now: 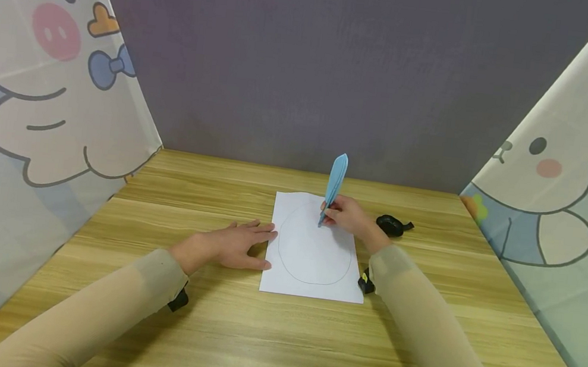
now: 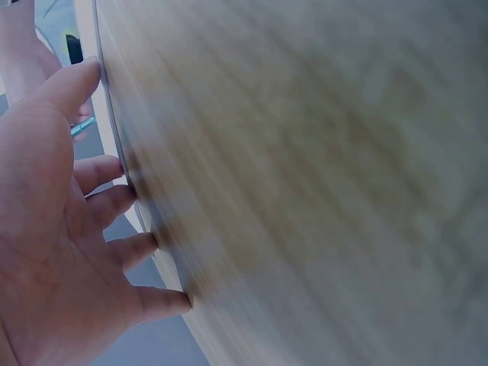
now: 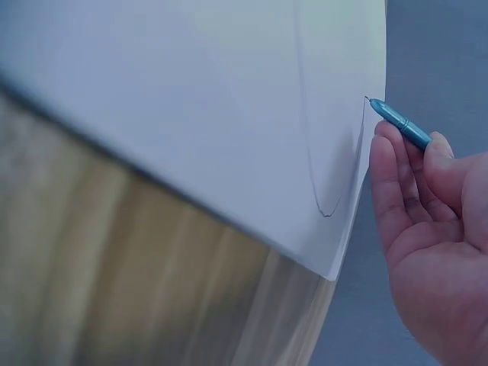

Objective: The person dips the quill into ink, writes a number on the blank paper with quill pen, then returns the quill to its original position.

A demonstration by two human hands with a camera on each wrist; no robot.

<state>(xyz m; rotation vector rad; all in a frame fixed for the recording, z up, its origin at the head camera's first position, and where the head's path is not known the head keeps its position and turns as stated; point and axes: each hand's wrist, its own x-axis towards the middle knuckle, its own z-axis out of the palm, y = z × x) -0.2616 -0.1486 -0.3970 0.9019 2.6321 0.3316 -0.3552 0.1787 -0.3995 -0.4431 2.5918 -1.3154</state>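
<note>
A white sheet of paper point(image 1: 289, 284) lies on the wooden table, with a large thin oval outline drawn on it. My right hand point(image 1: 347, 214) pinches a light-blue feather-shaped pen point(image 1: 336, 179) over the upper part of the sheet. The feather end points up. In the right wrist view the tip of the pen point(image 3: 402, 124) meets the paper at the end of a drawn line, and that hand's other fingers are loosely bent below it. My left hand point(image 1: 241, 245) rests at the sheet's left edge, fingers spread, with fingertips and thumb on the paper. The left wrist view shows its palm point(image 2: 46, 244).
A small black object with a strap point(image 1: 390, 225) lies on the table right of my right hand. Another black item point(image 1: 366, 282) shows by the right sleeve, partly hidden. A dark panel point(image 1: 306, 71) stands behind the table point(image 1: 266, 342), with cartoon-printed cloths point(image 1: 37, 120) at the sides.
</note>
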